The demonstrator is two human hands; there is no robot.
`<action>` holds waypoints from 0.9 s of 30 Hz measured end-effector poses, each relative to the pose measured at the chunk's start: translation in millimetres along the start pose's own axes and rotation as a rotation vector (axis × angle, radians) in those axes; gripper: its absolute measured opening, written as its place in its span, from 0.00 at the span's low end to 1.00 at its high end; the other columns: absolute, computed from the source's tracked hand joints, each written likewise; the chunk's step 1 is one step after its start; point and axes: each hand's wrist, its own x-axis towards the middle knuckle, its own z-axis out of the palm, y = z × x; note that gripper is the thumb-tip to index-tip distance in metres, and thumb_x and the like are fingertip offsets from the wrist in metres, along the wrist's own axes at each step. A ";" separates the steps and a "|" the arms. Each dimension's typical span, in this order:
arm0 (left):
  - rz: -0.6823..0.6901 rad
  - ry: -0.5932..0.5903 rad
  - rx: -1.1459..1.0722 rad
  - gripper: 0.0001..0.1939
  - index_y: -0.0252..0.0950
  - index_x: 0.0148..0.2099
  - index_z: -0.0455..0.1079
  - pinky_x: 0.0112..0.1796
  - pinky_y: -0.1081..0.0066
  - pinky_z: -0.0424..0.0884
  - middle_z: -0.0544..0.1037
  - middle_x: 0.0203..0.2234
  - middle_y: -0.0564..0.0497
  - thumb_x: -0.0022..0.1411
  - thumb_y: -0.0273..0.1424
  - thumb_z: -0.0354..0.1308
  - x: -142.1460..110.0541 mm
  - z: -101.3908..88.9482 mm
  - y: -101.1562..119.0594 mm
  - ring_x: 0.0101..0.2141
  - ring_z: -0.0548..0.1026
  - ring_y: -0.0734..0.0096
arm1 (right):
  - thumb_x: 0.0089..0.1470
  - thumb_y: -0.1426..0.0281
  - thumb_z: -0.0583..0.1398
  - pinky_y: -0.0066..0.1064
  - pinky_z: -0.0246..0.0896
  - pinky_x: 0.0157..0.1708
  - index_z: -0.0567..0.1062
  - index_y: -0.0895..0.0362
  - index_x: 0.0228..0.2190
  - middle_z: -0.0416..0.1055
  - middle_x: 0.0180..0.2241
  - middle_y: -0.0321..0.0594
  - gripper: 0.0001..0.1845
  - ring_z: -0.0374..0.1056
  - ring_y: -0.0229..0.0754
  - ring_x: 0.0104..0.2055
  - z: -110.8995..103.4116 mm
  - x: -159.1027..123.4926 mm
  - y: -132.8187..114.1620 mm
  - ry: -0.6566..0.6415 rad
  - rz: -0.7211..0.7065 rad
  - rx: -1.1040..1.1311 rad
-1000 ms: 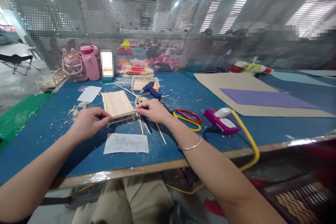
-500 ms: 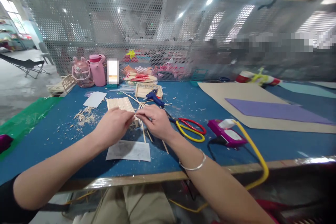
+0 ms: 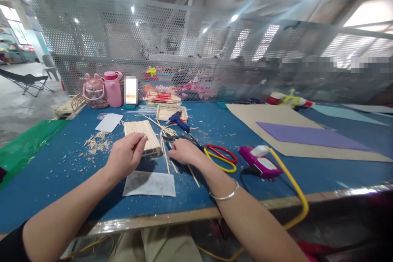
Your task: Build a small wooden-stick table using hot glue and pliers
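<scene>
The stick frame (image 3: 141, 129), its top a row of pale sticks laid side by side, sits on the table (image 3: 196, 196) a little left of my centre. My left hand (image 3: 126, 153) covers its near left part from my viewpoint; the fingers are curled in narrow with the thumb up close to them. I cannot tell whether a small piece is held between the tips, or whether the hand touches the frame.

My right hand (image 3: 183, 151) is just right of the frame, apart from it, palm down with its fingers bent low by some loose sticks (image 3: 165, 153). Its fingertips are mostly hidden from me, so I cannot tell how wide they are or what they hold.

The scissors (image 3: 221, 156), with one red and one yellow handle, lie right of that hand. Beyond it I see a blue glue gun (image 3: 179, 122) against a small stick tray (image 3: 166, 114). A white sheet (image 3: 150, 184) lies on the near side of the frame, and wood scraps (image 3: 97, 143) are scattered to its left.
</scene>
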 end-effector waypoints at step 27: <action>-0.230 -0.242 -0.787 0.17 0.36 0.28 0.62 0.29 0.73 0.63 0.65 0.23 0.54 0.62 0.41 0.44 -5.2 2.6 20.0 0.26 0.64 0.74 | 0.31 0.77 0.58 0.36 0.49 0.53 0.59 0.48 0.52 0.56 0.57 0.38 0.42 0.50 0.43 0.59 -7.8 -32.6 -26.8 -0.341 -0.609 1.464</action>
